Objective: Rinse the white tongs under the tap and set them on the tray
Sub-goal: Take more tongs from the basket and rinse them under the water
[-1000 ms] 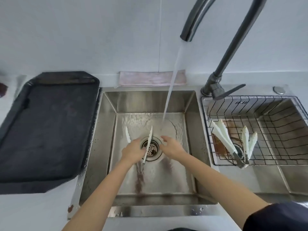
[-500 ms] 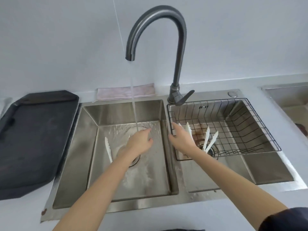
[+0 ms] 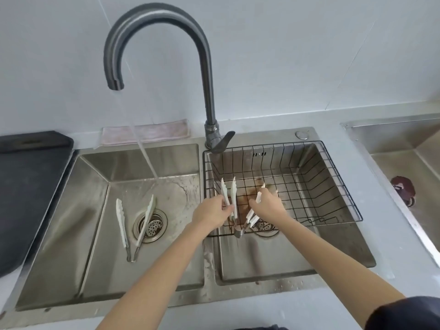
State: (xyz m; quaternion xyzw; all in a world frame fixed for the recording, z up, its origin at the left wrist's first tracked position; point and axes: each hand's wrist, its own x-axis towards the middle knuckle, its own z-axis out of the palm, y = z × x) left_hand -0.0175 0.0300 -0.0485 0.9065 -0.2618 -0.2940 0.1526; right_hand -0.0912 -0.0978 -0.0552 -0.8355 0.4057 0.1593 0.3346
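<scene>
One pair of white tongs (image 3: 145, 220) lies spread over the drain of the left sink basin (image 3: 78, 210), free of both hands. Water runs from the tap (image 3: 157, 27) into that basin. In the wire basket (image 3: 309, 182) over the right basin stand two more pairs. My left hand (image 3: 212, 214) grips the left pair of tongs (image 3: 232, 196) near its lower arms. My right hand (image 3: 267, 206) closes around the right pair of tongs (image 3: 252, 216), whose tips show above my fingers. The dark tray (image 3: 28, 186) sits on the counter at the far left.
A pink cloth (image 3: 147, 134) lies behind the left basin. The tap lever (image 3: 222, 141) points toward the basket. Another steel basin (image 3: 404, 167) with a dark round object (image 3: 403, 194) lies at the far right. Water drops dot the divider between the basins.
Both hands left the tongs in the left basin and moved right into the wire basket, each closing on a pair there. My view shifted right and pulled back.
</scene>
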